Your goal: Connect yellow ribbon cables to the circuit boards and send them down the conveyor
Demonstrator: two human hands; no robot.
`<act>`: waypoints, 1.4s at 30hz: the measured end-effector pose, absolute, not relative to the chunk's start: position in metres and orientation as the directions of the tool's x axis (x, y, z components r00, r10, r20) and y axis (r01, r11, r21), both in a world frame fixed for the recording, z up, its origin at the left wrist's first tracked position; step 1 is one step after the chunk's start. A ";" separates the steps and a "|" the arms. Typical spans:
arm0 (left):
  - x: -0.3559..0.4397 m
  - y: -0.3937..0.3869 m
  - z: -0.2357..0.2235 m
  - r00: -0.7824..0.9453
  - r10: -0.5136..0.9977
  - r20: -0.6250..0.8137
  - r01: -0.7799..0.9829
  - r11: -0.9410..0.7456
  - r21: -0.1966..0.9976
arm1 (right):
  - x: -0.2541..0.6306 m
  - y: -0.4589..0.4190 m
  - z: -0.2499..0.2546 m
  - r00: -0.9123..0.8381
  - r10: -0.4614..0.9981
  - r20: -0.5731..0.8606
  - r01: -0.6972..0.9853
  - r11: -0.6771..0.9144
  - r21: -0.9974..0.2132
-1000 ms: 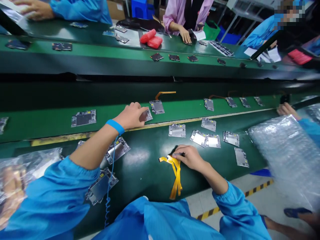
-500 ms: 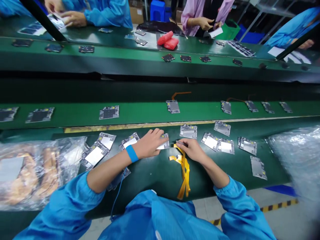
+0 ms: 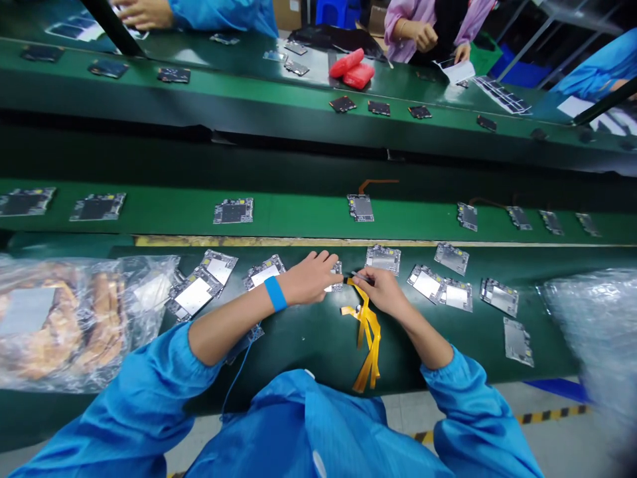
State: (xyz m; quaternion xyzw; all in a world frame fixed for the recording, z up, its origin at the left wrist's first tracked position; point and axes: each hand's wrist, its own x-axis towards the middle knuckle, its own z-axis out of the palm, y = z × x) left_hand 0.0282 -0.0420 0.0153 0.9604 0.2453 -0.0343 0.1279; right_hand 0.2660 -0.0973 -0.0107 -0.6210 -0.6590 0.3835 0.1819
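Note:
My left hand [image 3: 309, 279], with a blue wrist strap [image 3: 275, 293], lies over a small metal-shielded circuit board [image 3: 336, 277] on the dark green bench and grips it. My right hand [image 3: 384, 290] is closed in a pinch on a thin dark tool [image 3: 359, 275] whose tip points at that board. Under the right hand lies a bundle of yellow flex cables [image 3: 367, 332] that trails toward me. Both sleeves are blue.
Several similar boards lie on the bench, left [image 3: 206, 282] and right [image 3: 450, 289]. More boards ride the green conveyor [image 3: 298, 216] behind. A plastic bag of parts [image 3: 60, 318] sits at left, bubble wrap [image 3: 592, 325] at right. Other people work across the far bench.
My left hand drew a board off the conveyor back to the bench in front of me. My right hand rose from the yellow cables to meet it with the tool.

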 end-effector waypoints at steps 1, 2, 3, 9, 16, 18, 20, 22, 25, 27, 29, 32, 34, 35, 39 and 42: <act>0.027 -0.043 0.014 0.875 0.467 -0.126 0.484 -0.844 0.231 | 0.264 -0.097 -0.011 -0.160 0.956 -0.244 0.689 -0.069 -0.722; 0.025 -0.043 0.014 0.874 0.470 -0.123 0.485 -0.843 0.231 | 0.262 -0.096 -0.010 -0.157 0.955 -0.250 0.700 -0.071 -0.711; 0.024 -0.044 0.013 0.874 0.471 -0.119 0.485 -0.844 0.228 | 0.261 -0.095 -0.010 -0.153 0.955 -0.254 0.713 -0.071 -0.698; 0.020 -0.048 0.010 0.876 0.470 -0.110 0.482 -0.857 0.183 | 0.255 -0.092 -0.008 -0.142 0.952 -0.271 0.779 -0.062 -0.624; 0.018 -0.049 0.005 0.878 0.469 -0.096 0.478 -0.859 0.181 | 0.256 -0.091 -0.009 -0.159 0.945 -0.287 0.774 -0.061 -0.630; 0.018 -0.049 0.005 0.879 0.468 -0.098 0.478 -0.860 0.179 | 0.256 -0.091 -0.009 -0.154 0.943 -0.294 0.781 -0.066 -0.622; 0.018 -0.049 0.005 0.878 0.469 -0.095 0.479 -0.858 0.186 | 0.256 -0.090 -0.009 -0.159 0.939 -0.305 0.797 -0.060 -0.601; 0.018 -0.050 0.005 0.877 0.474 -0.083 0.481 -0.853 0.202 | 0.256 -0.089 -0.007 -0.173 0.933 -0.315 0.807 -0.049 -0.589; 0.018 -0.050 0.004 0.876 0.478 -0.066 0.480 -0.849 0.222 | 0.254 -0.085 -0.004 -0.200 0.924 -0.327 0.813 -0.029 -0.581; 0.018 -0.051 0.003 0.875 0.480 -0.062 0.481 -0.848 0.223 | 0.253 -0.080 -0.001 -0.223 0.913 -0.342 0.822 -0.012 -0.569; 0.018 -0.051 0.002 0.876 0.479 -0.058 0.480 -0.852 0.211 | 0.251 -0.076 0.001 -0.238 0.904 -0.356 0.837 0.005 -0.548; 0.018 -0.052 0.002 0.880 0.472 -0.053 0.473 -0.861 0.186 | 0.249 -0.072 0.003 -0.240 0.898 -0.369 0.861 0.021 -0.508; 0.019 -0.053 0.001 0.881 0.471 -0.045 0.471 -0.863 0.182 | 0.249 -0.072 0.003 -0.230 0.897 -0.377 0.874 0.021 -0.486; 0.020 -0.054 0.001 0.881 0.471 -0.041 0.470 -0.864 0.179 | 0.248 -0.072 0.003 -0.226 0.897 -0.380 0.878 0.019 -0.479; 0.023 -0.056 0.004 0.882 0.467 -0.056 0.470 -0.871 0.140 | 0.246 -0.074 0.004 -0.207 0.898 -0.388 0.896 0.015 -0.443; 0.025 -0.057 0.009 0.882 0.464 -0.085 0.471 -0.876 0.100 | 0.248 -0.076 0.007 -0.251 0.897 -0.365 0.900 0.077 -0.429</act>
